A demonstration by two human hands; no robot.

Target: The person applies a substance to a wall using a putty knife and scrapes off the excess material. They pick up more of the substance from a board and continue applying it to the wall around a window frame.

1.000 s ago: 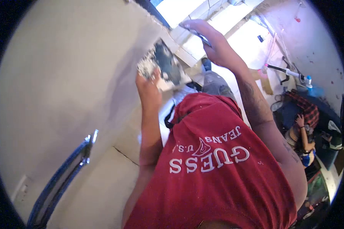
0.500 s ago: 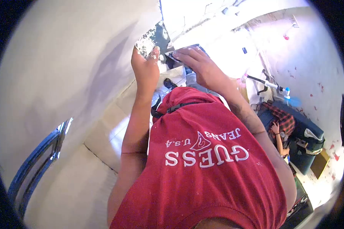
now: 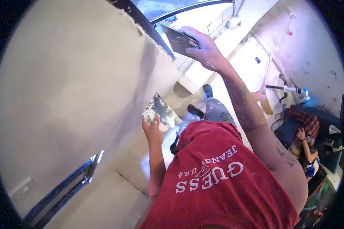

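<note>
From where I stand: red shirt [image 3: 218, 164] nearest. Left hand [image 3: 153, 128] grips a smeared plate [image 3: 166, 114] by its edge, thumb on top, white paste on it, beside the pale wall [image 3: 72, 84]. Right hand [image 3: 204, 47] is closed on a flat trowel [image 3: 176, 41], farther out, near the wall's rough edge and dark frame [image 3: 147, 27]; can't tell if it touches. Off right, another person [image 3: 307, 124] in plaid.
</note>
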